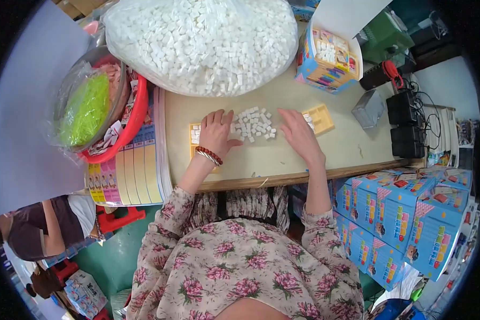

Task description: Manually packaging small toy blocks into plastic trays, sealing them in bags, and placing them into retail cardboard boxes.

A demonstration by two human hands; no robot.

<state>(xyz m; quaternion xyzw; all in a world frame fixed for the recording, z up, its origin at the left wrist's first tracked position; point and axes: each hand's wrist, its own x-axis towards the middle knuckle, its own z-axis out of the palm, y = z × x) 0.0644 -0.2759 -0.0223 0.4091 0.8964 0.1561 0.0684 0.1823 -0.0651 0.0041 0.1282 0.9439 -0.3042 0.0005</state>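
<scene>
Currently both hands lie flat and open, holding nothing: left hand [214, 133] over a yellow tray [194, 140], right hand [300, 134] beside another yellow tray [319, 118], white blocks [255, 125] between them. Judged step: gathering blocks; next, pinching them into tray slots.

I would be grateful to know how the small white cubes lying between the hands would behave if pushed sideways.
The small white cubes lie loose in a scattered pile, so they would probably slide apart, not move together. Their flat faces suggest sliding or tumbling over rolling. They look light, so the left hand could likely sweep many at once.
</scene>
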